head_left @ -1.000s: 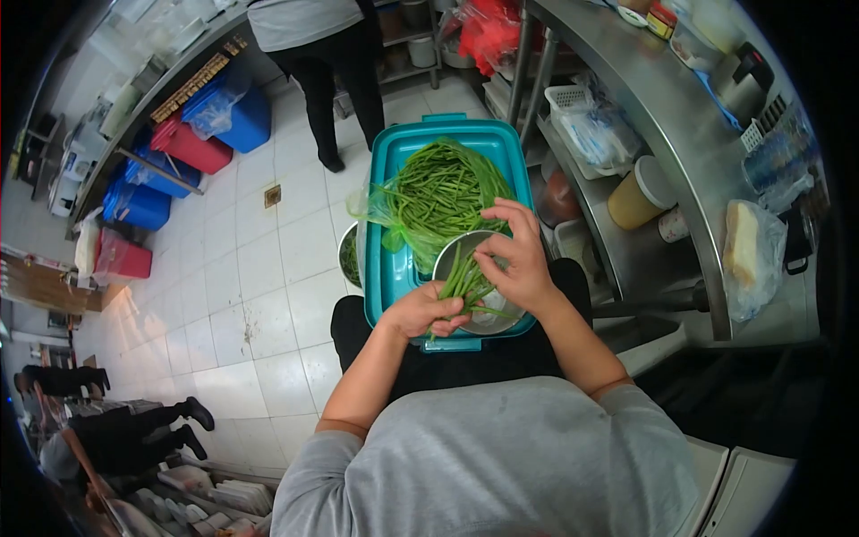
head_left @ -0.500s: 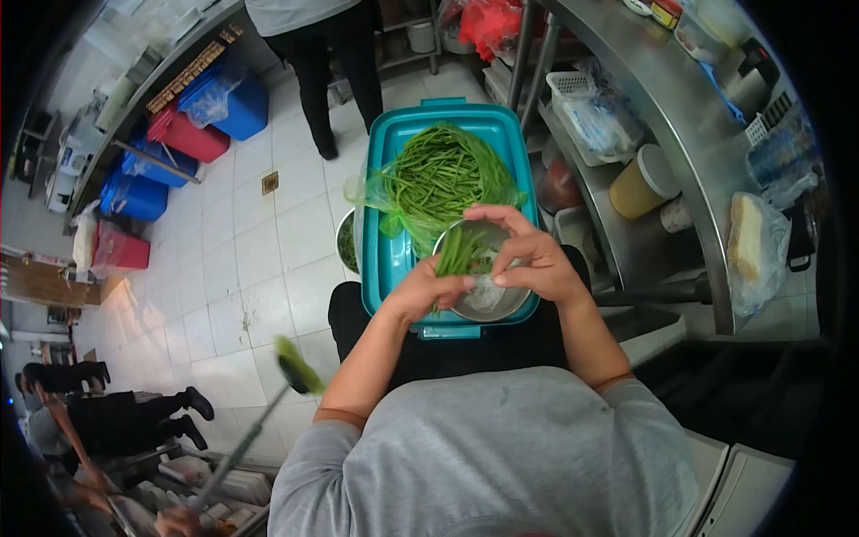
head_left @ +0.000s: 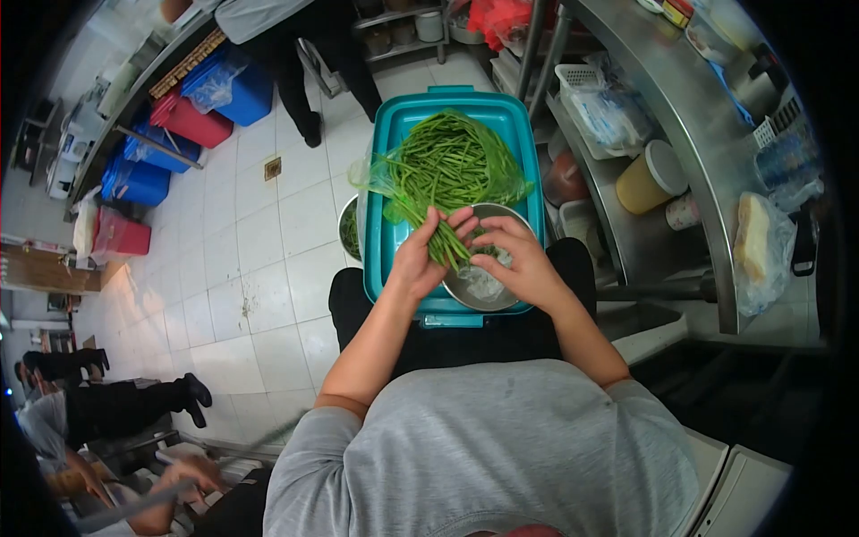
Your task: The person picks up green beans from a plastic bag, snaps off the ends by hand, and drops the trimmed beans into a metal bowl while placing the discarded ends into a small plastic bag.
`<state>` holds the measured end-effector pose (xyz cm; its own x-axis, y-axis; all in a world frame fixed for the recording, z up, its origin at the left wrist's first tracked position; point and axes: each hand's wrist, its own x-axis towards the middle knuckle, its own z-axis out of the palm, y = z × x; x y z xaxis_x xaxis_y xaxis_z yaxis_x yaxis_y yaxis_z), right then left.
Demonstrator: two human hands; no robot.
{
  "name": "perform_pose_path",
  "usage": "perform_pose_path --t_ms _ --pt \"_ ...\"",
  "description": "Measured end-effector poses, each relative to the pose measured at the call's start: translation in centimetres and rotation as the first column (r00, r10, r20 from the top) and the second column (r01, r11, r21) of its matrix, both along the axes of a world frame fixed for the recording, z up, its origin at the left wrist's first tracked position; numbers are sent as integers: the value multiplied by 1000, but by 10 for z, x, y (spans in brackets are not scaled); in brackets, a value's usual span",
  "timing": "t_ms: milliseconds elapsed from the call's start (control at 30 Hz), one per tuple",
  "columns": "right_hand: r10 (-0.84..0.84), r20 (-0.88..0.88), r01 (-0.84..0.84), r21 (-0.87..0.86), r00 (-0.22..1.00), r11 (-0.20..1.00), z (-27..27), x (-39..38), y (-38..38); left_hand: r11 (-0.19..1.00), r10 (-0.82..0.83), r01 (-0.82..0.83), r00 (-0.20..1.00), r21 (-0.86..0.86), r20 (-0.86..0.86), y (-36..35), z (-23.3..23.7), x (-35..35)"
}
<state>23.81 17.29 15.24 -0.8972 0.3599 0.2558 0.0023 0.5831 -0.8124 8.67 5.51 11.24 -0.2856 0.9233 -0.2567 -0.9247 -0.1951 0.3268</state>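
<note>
My left hand [head_left: 419,259] is closed around a bunch of green beans [head_left: 449,245] at the near edge of the bean pile. My right hand [head_left: 517,258] hovers over a metal bowl [head_left: 465,295], its fingers curved and apart near the bunch's tips; nothing shows in it. Inside the bowl are clear plastic and some green bits. A large heap of long green beans [head_left: 447,166] lies in a thin green plastic bag [head_left: 504,170]. Bag and bowl both rest on a teal lid [head_left: 380,259].
A second bowl [head_left: 349,231] with green pieces stands left of the lid. Metal shelves [head_left: 667,116] with containers are at the right. One person [head_left: 313,54] stands ahead; others [head_left: 116,416] are at the lower left. Blue bins [head_left: 234,89] line the left counter.
My left hand has moved slightly up and left, and its beans now point down and right. My right hand's fingers have spread from a pinch. The green-headed tool at lower left has left its place.
</note>
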Motion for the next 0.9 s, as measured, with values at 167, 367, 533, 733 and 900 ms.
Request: perform_pose_path --t_ms 167,367,533,733,900 --pt "-223 -246 259 125 943 958 2 -12 -20 998 43 -46 994 -33 -101 9 7 14" --pt "-171 -161 210 271 972 939 -9 -19 -24 987 86 -126 938 -101 -337 15 11 31" --pt "-197 -109 213 168 974 962 -17 -18 -15 991 76 -105 949 -78 -307 16 3 32" --pt "-248 -97 249 5 964 968 -23 -19 -4 993 101 -111 968 -34 -229 18 8 36" --pt "-115 -233 19 -377 966 926 -26 -13 4 993 117 -115 988 21 -103 24 5 30"
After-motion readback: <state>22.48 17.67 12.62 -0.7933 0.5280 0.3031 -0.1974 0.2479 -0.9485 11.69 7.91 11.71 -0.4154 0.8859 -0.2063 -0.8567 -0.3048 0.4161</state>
